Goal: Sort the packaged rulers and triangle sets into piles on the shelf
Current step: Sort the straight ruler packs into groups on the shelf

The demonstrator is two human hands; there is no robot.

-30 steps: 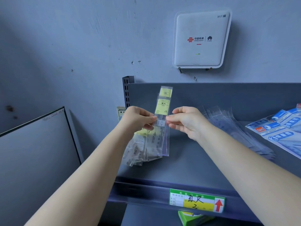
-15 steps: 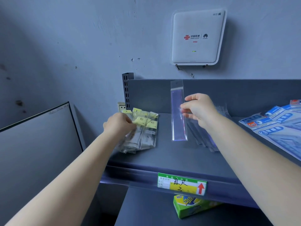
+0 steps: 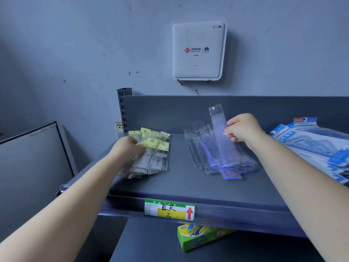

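Ruler [image 3: 220, 133] pinched by right hand [image 3: 243, 129] hangs over clear pile [image 3: 217, 157]; next, release. Left hand [image 3: 128, 146] grips yellow packs [image 3: 156, 152].

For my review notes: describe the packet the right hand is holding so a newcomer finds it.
On the grey shelf, find the middle pile of clear packets. The right hand pinches one clear ruler packet above it, the only one tilted up.

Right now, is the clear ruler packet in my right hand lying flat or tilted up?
Tilted up: the right hand pinches the clear ruler packet, top raised, bottom on the pile.
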